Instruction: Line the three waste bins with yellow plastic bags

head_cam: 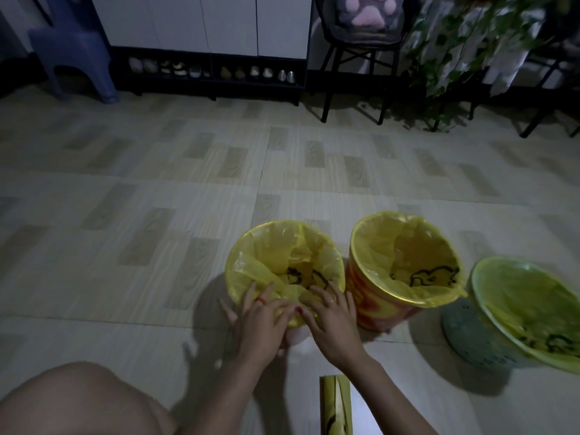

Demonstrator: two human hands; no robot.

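Note:
Three bins stand in a row on the tiled floor, each with a yellow plastic bag inside. The left bin (293, 335) shows pale plastic under its yellow bag (276, 252). My left hand (260, 318) and my right hand (329, 318) both press the bag's edge over this bin's near rim, fingers curled on the plastic. The middle bin (373, 309) is red and yellow, with its bag (405, 252) folded over the rim. At the right sits the green mesh bin (470, 337), tilted, with a bag (530, 306) lining it.
A folded stack of yellow bags (335, 406) lies on the floor near me. My knee (75, 400) fills the lower left. Farther back are a blue stool (72, 48), a shoe cabinet (207, 70), a black chair (361, 54) and a rack with leafy vines (464, 42).

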